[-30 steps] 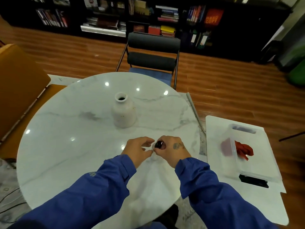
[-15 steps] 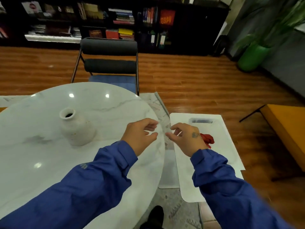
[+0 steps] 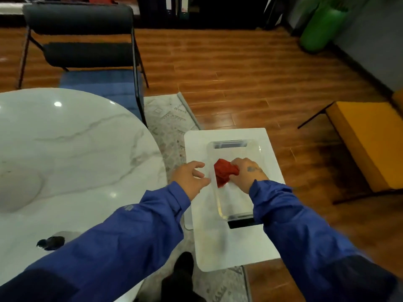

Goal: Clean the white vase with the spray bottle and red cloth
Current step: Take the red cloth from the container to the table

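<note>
A crumpled red cloth [image 3: 224,171] lies inside a clear plastic bin [image 3: 231,143] on a low white side table [image 3: 220,249]. My right hand [image 3: 247,173] reaches into the bin and grips the cloth's right side. At the bin's left wall my left hand [image 3: 190,178] hovers with fingers apart, holding nothing. The white vase [image 3: 19,188] is a blurred pale shape at the far left on the round marble table [image 3: 76,147]. A small object with a dark cap [image 3: 51,243] lies on the marble near my left sleeve; I cannot tell whether it is the spray bottle.
A black chair with a blue seat [image 3: 87,53] stands behind the marble table. A yellow bench [image 3: 366,142] is at the right, a green pot [image 3: 320,25] at the far right. My dark shoe [image 3: 183,269] rests on the patterned rug between the tables.
My view swung right from the marble table to the side table. Both hands left the small dark object on the marble, and my right hand took hold of the red cloth in the bin.
</note>
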The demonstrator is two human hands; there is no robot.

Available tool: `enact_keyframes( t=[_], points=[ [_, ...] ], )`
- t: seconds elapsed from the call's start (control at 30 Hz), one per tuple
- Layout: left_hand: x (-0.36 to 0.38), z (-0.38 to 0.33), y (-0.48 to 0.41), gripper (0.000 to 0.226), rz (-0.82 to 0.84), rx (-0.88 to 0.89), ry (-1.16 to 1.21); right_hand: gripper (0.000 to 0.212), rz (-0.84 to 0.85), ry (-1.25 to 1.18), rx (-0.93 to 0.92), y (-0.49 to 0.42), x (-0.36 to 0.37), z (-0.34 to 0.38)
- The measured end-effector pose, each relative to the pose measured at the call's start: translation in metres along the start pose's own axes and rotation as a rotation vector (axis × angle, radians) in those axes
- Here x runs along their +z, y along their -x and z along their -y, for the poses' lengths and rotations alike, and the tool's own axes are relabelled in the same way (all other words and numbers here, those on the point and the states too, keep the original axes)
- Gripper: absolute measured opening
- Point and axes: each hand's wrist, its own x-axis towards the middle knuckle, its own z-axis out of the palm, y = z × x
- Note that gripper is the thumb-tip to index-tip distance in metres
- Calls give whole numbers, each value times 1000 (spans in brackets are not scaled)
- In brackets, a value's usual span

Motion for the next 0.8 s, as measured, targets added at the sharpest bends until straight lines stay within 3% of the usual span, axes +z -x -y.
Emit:
enact_keyframes(
  t=[0.27,0.37,0.53,0.73,0.8],
  points=[
    [27,2,-23,59,29,-158,153,66,141,103,-38,-58,40,-7],
    [30,0,-26,62,55,-203,184,56,183,198,-25,-66,48,-9],
    [31,0,-27,62,64,-213,165,26,89,183,-70,-61,47,-12],
    [21,-5,-23,56,-10,-71,-48,17,-34,-76,-2,-34,-1,-2],
    [12,-15,-19,51,-32,-22,-35,24,-120,-88,29,-21,-24,6]
  ],
)
